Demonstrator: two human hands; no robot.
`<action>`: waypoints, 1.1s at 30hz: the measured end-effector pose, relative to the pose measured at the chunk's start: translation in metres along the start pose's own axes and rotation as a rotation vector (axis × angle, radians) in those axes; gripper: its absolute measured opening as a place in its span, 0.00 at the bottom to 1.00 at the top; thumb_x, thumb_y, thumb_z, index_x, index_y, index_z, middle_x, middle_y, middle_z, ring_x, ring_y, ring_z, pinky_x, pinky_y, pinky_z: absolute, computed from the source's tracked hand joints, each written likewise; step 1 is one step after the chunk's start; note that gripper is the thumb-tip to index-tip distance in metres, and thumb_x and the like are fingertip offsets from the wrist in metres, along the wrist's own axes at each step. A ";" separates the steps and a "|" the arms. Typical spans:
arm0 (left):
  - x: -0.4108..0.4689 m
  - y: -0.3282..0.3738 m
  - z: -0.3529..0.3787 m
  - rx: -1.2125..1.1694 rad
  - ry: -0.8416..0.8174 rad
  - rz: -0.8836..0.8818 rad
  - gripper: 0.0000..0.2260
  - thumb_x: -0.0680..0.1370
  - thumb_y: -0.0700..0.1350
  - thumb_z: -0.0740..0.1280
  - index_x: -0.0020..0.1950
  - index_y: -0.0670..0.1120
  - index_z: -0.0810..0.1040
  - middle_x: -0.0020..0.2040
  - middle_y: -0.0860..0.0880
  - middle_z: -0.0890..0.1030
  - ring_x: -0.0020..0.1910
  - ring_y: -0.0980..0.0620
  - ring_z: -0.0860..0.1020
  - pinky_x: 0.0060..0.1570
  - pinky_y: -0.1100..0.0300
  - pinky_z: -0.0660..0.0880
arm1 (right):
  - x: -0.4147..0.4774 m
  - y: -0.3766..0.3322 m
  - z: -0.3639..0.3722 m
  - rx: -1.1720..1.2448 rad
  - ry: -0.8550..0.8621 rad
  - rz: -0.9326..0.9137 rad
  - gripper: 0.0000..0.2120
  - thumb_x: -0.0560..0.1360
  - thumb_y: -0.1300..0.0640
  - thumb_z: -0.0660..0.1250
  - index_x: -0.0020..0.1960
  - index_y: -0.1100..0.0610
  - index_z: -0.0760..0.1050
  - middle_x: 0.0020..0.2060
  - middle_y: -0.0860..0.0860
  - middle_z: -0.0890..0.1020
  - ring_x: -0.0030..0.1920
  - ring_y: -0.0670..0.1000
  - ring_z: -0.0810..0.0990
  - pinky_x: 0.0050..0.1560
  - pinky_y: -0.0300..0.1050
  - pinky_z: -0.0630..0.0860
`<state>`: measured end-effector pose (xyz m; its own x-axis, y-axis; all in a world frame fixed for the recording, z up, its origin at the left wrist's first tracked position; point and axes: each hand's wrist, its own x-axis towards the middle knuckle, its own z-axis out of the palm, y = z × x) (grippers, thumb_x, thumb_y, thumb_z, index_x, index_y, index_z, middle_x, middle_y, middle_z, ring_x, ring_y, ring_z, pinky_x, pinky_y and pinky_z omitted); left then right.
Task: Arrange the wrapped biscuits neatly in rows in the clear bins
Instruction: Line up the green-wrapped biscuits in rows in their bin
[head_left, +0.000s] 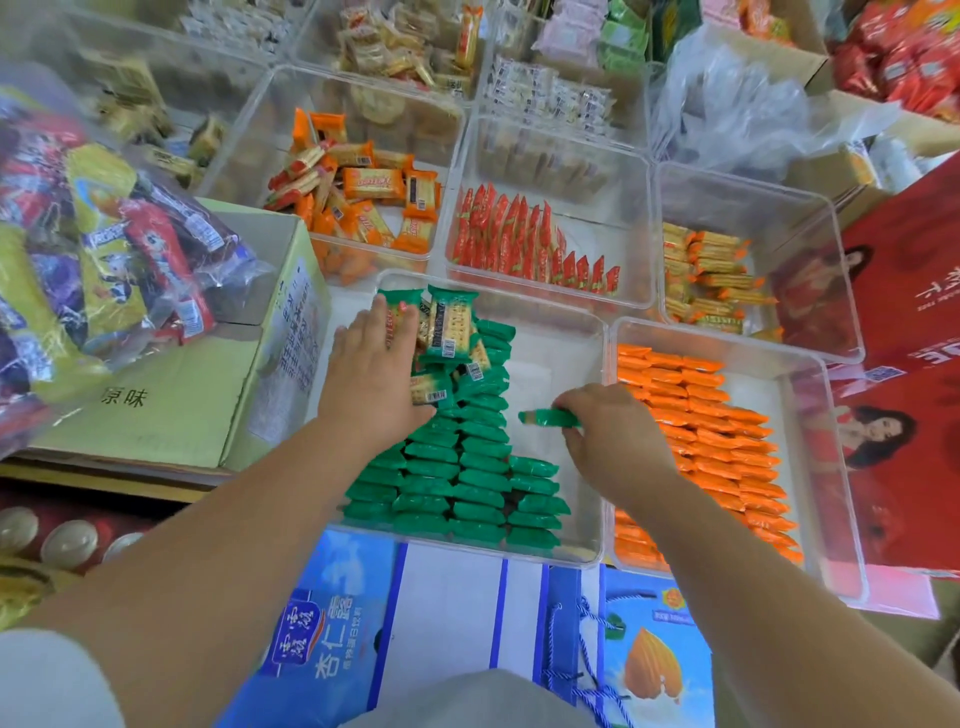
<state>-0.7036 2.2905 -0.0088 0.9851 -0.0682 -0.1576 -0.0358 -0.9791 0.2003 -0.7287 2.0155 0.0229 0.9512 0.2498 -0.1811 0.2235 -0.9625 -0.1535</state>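
Green foil-wrapped biscuit packets (467, 467) stand in tight rows along the near left of a clear square plastic bin (563, 374), with a loose heap of the same packets at its far end. The left hand (374, 369) lies flat on that heap, fingers straight. The right hand (608, 431) pinches a single green packet (545, 417) over the bin's bare floor. Just to the right, a second clear bin (810, 415) holds rowed orange packets (717, 447); behind, a third clear bin (636, 208) holds upright red packets (519, 244).
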 end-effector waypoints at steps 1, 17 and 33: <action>0.007 0.000 0.000 0.027 -0.015 -0.003 0.57 0.68 0.67 0.75 0.82 0.48 0.43 0.82 0.36 0.48 0.80 0.36 0.52 0.78 0.40 0.53 | 0.001 -0.003 0.006 -0.141 -0.059 -0.035 0.14 0.77 0.59 0.65 0.61 0.49 0.78 0.49 0.49 0.82 0.53 0.55 0.76 0.53 0.52 0.75; 0.011 -0.001 -0.001 0.004 -0.054 0.089 0.52 0.72 0.61 0.75 0.82 0.42 0.49 0.81 0.42 0.52 0.78 0.42 0.60 0.73 0.50 0.65 | 0.085 -0.055 -0.005 0.406 -0.120 0.145 0.24 0.82 0.45 0.58 0.73 0.57 0.70 0.65 0.56 0.79 0.62 0.57 0.78 0.61 0.51 0.74; -0.028 0.004 0.020 -0.530 -0.056 -0.110 0.48 0.69 0.48 0.80 0.82 0.57 0.56 0.81 0.46 0.54 0.76 0.44 0.65 0.72 0.50 0.67 | 0.103 -0.095 0.019 0.790 -0.198 0.432 0.26 0.69 0.48 0.75 0.61 0.56 0.69 0.48 0.52 0.81 0.43 0.51 0.81 0.43 0.51 0.80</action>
<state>-0.7343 2.2846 -0.0231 0.9672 0.0048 -0.2539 0.1711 -0.7512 0.6376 -0.6559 2.1348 0.0008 0.8483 -0.0313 -0.5285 -0.4220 -0.6428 -0.6393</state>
